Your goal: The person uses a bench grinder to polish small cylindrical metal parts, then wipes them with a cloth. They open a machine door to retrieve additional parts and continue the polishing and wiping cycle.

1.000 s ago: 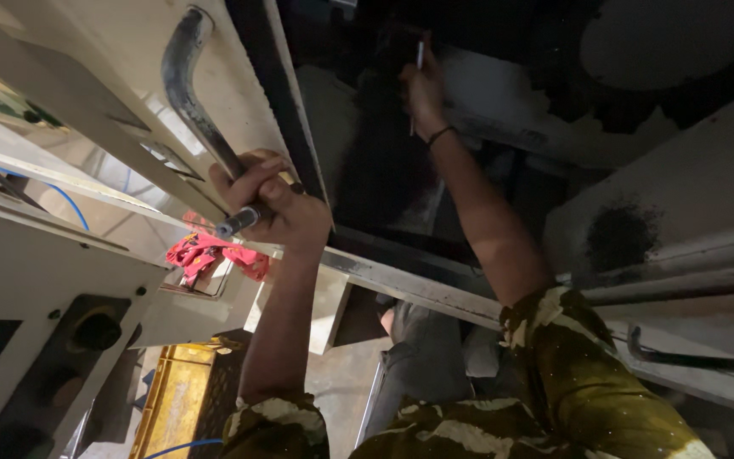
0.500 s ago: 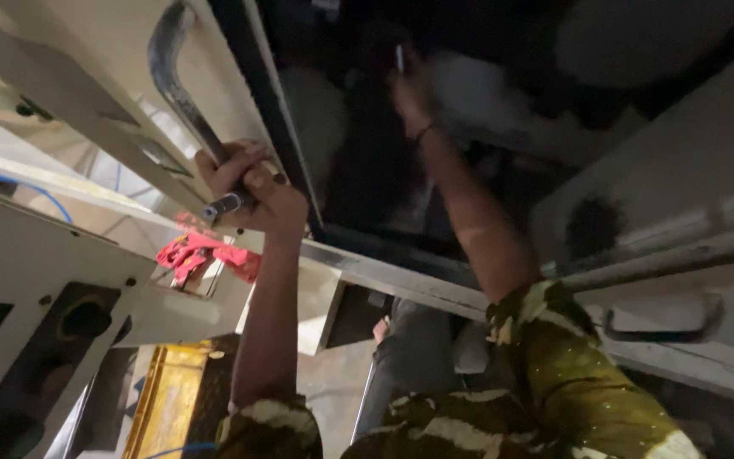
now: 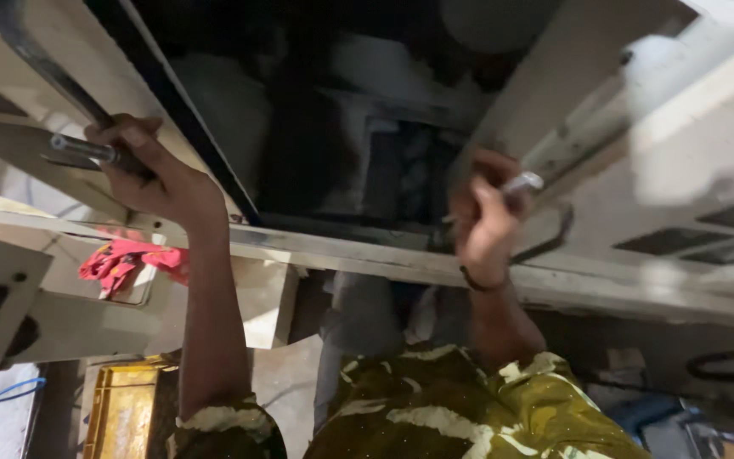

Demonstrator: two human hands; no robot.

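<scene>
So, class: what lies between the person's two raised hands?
In the head view, between the left hand and right hand lies the machine's dark open cavity, edged below by a pale metal rail.

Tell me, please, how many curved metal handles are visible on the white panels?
2: one dark handle at upper left, above the left hand; one beside the right hand. Others may be hidden.

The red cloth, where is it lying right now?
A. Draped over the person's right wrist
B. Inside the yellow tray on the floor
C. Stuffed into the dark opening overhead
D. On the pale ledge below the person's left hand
D: the red cloth lies bunched on the pale ledge, just below the left hand gripping a metal handle.
</scene>
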